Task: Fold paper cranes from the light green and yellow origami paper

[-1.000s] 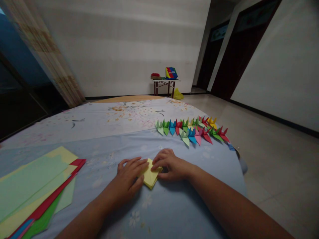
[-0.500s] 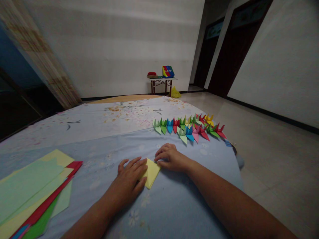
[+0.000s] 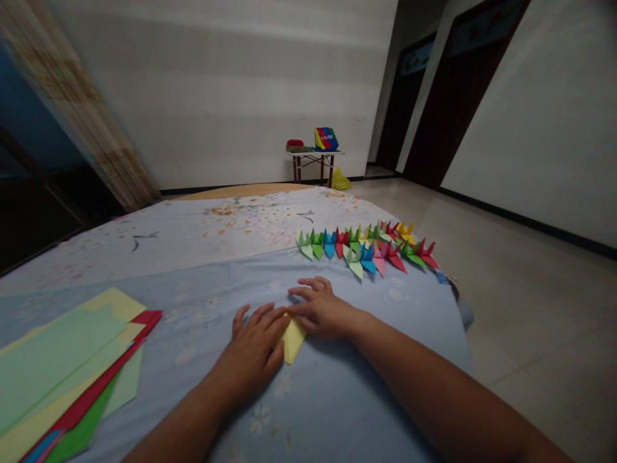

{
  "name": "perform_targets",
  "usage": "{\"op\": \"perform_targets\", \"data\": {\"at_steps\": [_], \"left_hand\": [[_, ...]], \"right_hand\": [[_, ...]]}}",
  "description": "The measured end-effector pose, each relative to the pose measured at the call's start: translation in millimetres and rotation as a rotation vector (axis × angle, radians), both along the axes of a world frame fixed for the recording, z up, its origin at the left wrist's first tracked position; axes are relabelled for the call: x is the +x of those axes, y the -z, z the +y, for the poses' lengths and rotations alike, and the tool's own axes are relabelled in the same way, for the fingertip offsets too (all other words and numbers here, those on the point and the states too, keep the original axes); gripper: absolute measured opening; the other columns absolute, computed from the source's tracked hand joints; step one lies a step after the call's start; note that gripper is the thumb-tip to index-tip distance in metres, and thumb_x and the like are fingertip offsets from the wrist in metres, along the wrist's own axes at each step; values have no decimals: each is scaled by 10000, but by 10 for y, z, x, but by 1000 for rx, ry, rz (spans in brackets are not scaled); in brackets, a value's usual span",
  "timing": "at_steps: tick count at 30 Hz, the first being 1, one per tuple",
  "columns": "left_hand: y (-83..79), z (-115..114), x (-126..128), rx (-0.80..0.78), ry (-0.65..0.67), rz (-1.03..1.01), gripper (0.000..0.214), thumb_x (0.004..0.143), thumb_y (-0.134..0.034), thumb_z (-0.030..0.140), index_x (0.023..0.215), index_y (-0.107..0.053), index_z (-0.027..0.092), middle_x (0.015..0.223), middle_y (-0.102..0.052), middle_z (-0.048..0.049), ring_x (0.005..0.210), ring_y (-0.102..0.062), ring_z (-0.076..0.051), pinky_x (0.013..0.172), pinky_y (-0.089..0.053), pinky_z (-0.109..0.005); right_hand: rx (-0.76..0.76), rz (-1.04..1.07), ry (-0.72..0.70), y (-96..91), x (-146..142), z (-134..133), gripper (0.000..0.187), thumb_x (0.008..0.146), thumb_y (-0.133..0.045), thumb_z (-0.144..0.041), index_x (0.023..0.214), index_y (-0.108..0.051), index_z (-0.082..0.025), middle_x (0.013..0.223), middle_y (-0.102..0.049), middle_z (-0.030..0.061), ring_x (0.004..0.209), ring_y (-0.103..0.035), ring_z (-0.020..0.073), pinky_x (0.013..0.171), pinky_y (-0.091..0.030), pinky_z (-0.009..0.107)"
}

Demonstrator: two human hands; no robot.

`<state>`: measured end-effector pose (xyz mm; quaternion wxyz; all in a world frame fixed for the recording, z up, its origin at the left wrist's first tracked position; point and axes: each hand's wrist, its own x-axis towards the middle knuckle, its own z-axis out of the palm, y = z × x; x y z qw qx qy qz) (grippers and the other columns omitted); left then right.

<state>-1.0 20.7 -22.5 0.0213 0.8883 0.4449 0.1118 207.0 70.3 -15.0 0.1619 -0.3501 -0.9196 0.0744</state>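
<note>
A small folded piece of yellow paper [image 3: 292, 339] lies on the blue floral cloth in front of me, its lower point towards me. Across its left part rests my left hand [image 3: 258, 341], palm down with the fingers stretched and apart. My right hand [image 3: 321, 310] comes in from the right, fingers spread, its index fingertip on the paper's top and its thumb at the right edge. Between them the hands hide the paper's upper end and both sides.
Several folded paper cranes [image 3: 366, 247] in many colours stand in rows at the right back. At left lies a stack of coloured paper sheets [image 3: 62, 366]. Beyond the round table [image 3: 231, 218], a small side table [image 3: 315, 154] stands against the wall.
My right hand has shifted left over the yellow paper's top and now covers more of it. The paper's visible part is narrower. My left hand stays nearly in place.
</note>
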Motion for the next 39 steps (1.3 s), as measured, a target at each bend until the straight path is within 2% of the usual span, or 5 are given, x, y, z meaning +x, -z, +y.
{"op": "perform_targets", "data": {"at_steps": [16, 21, 26, 32, 39], "left_hand": [[-50, -51, 97, 49, -49, -5, 344, 868, -367, 232, 1171, -530, 238, 1297, -521, -43, 1237, -376, -243, 1061, -63, -546], [-57, -63, 138, 18, -77, -34, 350, 872, -366, 259, 1174, -541, 238, 1288, -532, -44, 1224, -394, -240, 1065, -44, -537], [-41, -47, 136, 44, -80, -22, 365, 879, -359, 275, 1199, -534, 253, 1300, -524, -30, 1244, -372, -238, 1068, -39, -516], [-193, -160, 122, 40, -176, 64, 378, 895, -332, 283, 1202, -543, 224, 1291, -537, -56, 1243, -386, -246, 1043, -132, -505], [-236, -421, 191, -10, -256, 179, 441, 902, -307, 327, 1242, -514, 135, 1310, -506, -136, 1225, -422, -261, 1024, -183, -510]], "right_hand": [[36, -170, 11, -85, 189, -182, 256, 898, -415, -348, 1047, -621, -318, 1270, -510, 41, 1280, -274, 294, 999, -116, 535], [36, -179, -25, -207, 372, -308, 235, 822, -519, -242, 1011, -640, -312, 1236, -540, 19, 1257, -298, 288, 999, -113, 513], [12, -12, 67, -343, 230, -196, 240, 803, -519, -192, 986, -666, -244, 1054, -633, 47, 1031, -456, 220, 877, -270, 403], [-30, 36, 38, -130, -37, -33, 232, 810, -551, -250, 1016, -658, -254, 986, -634, 57, 964, -440, 217, 799, -276, 361], [-8, 66, 44, 49, -24, -77, 231, 843, -517, -276, 1040, -634, -253, 1012, -591, 56, 960, -438, 196, 830, -277, 359]]}}
